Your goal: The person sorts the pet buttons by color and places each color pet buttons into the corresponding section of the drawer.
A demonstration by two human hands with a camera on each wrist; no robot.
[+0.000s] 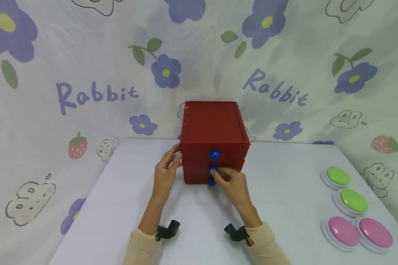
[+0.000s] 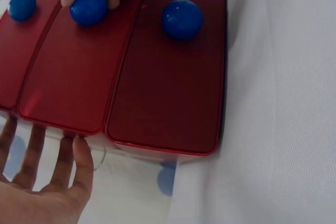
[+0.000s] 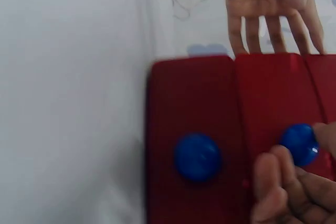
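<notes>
Blue middle knob (image 2: pixel 89 10) is clamped in my right grip (image 1: pixel 233 183); with my left grip (image 1: pixel 165 173), fingers apart, I'd brace the red box (image 1: pixel 215 123) and pull straight.

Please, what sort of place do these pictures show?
Probably a staged tabletop set-up: a printed "Rabbit" cloth hangs as a backdrop behind a white-topped table, where a red drawer unit stands and green and pink domed buttons lie to one side.

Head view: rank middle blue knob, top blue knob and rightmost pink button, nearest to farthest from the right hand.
1. Middle blue knob, pinched by the right hand.
2. Top blue knob, directly above.
3. Rightmost pink button, off to the right.
</notes>
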